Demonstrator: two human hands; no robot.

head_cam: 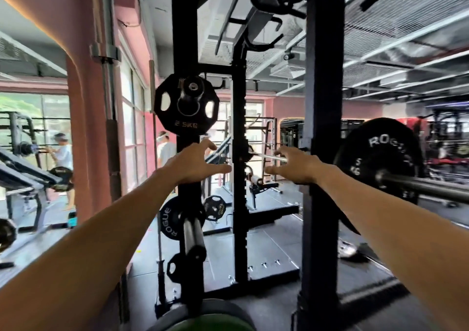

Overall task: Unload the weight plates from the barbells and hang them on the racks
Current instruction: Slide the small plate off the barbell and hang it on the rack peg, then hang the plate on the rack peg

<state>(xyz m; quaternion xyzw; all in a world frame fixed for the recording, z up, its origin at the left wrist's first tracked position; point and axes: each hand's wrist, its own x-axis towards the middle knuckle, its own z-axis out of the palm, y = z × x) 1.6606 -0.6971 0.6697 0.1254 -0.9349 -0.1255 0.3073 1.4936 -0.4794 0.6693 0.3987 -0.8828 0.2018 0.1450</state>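
A small black 2.5 kg plate (186, 104) hangs on a peg high on the black rack's left upright (184, 38). My left hand (196, 162) is stretched out just below that plate, fingers spread, holding nothing. My right hand (294, 165) reaches forward level with it, also spread and empty, close to the right upright (323, 102). A black Rogue plate (380, 158) sits on the barbell sleeve (431, 187) at the right. Lower down, a smaller Rogue plate (168, 219) hangs behind a steel peg (193, 231) on the left upright.
A green-topped plate (203, 323) lies at the bottom edge. Beyond the rack stand more racks, a bench and loose plates on dark floor mats. Two people (62, 153) stand at the left by windows and a pink pillar (88, 127). Upright bars lean at the left.
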